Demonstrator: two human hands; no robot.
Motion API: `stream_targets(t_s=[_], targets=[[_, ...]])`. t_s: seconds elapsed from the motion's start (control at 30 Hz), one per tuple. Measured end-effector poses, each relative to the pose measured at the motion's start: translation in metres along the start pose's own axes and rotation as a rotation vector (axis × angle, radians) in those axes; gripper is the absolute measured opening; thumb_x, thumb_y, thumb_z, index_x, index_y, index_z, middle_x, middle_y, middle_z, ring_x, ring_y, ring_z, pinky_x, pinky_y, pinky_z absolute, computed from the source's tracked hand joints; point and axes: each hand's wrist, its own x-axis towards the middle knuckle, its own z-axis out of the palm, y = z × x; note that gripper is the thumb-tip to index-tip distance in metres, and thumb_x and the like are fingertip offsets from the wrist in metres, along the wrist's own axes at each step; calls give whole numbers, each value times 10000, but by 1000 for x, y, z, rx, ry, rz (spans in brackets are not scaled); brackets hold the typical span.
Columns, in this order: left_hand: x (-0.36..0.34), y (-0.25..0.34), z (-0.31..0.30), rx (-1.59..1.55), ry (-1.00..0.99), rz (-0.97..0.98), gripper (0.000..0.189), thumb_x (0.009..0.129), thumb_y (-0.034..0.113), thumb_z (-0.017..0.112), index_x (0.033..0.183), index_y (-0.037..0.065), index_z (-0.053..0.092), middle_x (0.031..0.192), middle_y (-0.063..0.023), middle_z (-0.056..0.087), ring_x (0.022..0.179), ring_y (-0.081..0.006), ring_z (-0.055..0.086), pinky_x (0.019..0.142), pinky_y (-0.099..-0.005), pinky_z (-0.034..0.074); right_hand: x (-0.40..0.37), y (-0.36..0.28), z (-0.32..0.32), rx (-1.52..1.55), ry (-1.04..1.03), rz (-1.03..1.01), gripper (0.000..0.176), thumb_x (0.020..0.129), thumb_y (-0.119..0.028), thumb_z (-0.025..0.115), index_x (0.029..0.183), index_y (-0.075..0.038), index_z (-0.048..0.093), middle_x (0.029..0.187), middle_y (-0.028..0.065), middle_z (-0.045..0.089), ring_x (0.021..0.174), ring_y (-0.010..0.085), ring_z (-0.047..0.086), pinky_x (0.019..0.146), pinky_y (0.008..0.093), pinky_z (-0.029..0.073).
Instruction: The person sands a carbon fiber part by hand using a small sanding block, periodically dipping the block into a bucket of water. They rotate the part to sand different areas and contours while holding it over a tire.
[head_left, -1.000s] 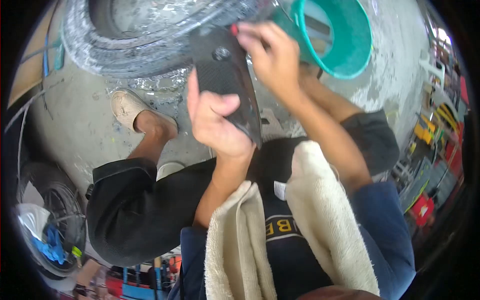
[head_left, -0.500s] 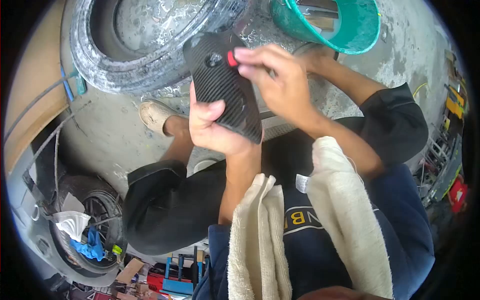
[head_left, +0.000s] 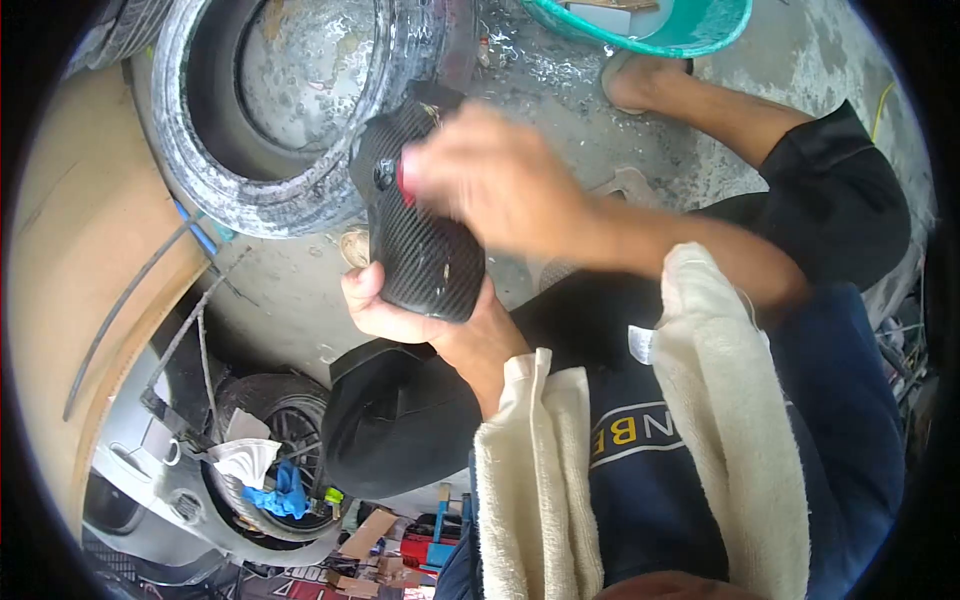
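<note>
A glossy black carbon-fibre part [head_left: 428, 262], curved, with a small round hole near its upper end, is tilted in front of me. My left hand [head_left: 395, 318] grips its lower end from beneath, thumb at the left edge. My right hand [head_left: 515, 190], smeared by motion, pinches a small red block [head_left: 406, 178] against the part's face beside the hole. The block's exact kind is hard to make out. Wet-looking highlights show on the weave.
A wet, whitish tyre [head_left: 215, 195] lies beyond the part. A green tub [head_left: 690, 45] with water and flat pieces stands at upper right. Left are a tan board [head_left: 110, 230] and a wheel [head_left: 295, 420] with a blue glove [head_left: 280, 490]. A cream towel [head_left: 735, 400] hangs over my chest.
The part has shifted down and left in view and turned more upright. My right hand and the red block have moved left with it, closer to the hole. The surroundings shifted with my head.
</note>
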Motion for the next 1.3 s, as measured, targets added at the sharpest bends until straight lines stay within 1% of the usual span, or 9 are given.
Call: stream_targets(t_s=[0.27,0.33,0.4,0.5,0.67,0.73,0.8,1.1,1.3], targets=[[1,8,-26,53,-305,-31,409,765,260,651,1104,47,564,1030,-16,547,973,-151,498,886,-270,393,3,2,0,7,-64,-131,141,772,-60,744,911,-45,726,939,84,696,811,244,625,719,368,524],[-1,9,-25,-342,-243,-97,515,658,290,626,1063,-26,594,1072,-174,620,919,-255,575,859,-378,472,-2,-31,-2,134,-60,-201,117,779,-68,739,895,-60,721,951,82,700,812,273,631,722,383,527],[10,48,-99,33,-184,229,464,759,299,613,1117,6,566,1037,-81,574,950,-200,550,895,-337,439,-5,-42,-9,219,-140,-172,110,791,-56,732,901,-66,722,957,85,703,824,285,637,725,376,530],[-1,-3,10,-85,118,135,636,641,321,572,1093,-126,587,1084,-249,642,1039,-388,622,928,-472,507,12,35,-1,-6,-4,-151,97,741,-92,702,834,-89,671,886,50,643,841,267,604,770,366,508],[-5,4,7,-20,217,191,625,633,324,566,1106,-85,585,1029,-203,642,931,-360,631,884,-442,519,-7,-46,-10,206,-124,-197,153,744,-79,695,894,-86,665,944,32,661,829,242,602,766,352,518],[1,0,-2,0,-53,134,478,769,444,550,925,-4,603,1016,-187,641,1031,-298,605,943,-430,474,-1,-15,-8,121,-72,-214,162,745,-97,715,903,-93,683,936,40,666,833,244,606,742,346,522],[43,-20,-44,-251,-100,188,574,631,308,568,1060,-72,592,1089,-225,634,1014,-385,625,940,-472,513,12,37,-5,18,53,-132,176,729,-88,757,898,-97,710,927,55,678,821,250,615,712,351,525],[3,-3,19,-111,201,134,565,649,328,569,1090,-25,590,1055,-208,638,893,-378,631,862,-454,523,6,31,-1,6,84,-47,126,751,-67,738,872,-73,704,911,39,672,800,243,603,686,361,509],[6,6,0,-126,53,126,622,662,318,559,1161,-54,571,1096,-246,626,973,-400,623,912,-474,515,-14,-38,-2,71,56,-177,203,713,-64,742,914,-66,710,966,39,687,797,248,613,705,350,518]])
